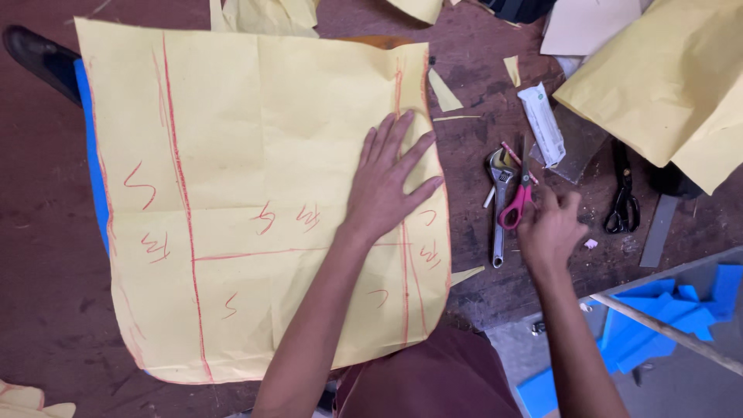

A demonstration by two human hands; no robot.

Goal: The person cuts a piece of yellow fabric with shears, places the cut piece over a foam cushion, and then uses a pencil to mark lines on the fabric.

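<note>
A large yellow paper sheet (255,193) marked with red lines lies flat on the dark worktable (39,255), over a blue sheet (93,162) that shows along its left edge. My left hand (391,178) presses flat on the sheet's right part, fingers spread. My right hand (551,228) hovers at the pink-handled scissors (517,205), its fingers touching the handle; I cannot tell whether it grips them. An adjustable wrench (499,201) lies just left of the scissors.
A white tube-shaped packet (542,124) and black scissors (623,197) lie to the right. More yellow paper (673,77) covers the top right corner. Paper scraps (445,93) are scattered about. Blue pieces (658,317) and a wooden stick (658,329) sit below the table's edge.
</note>
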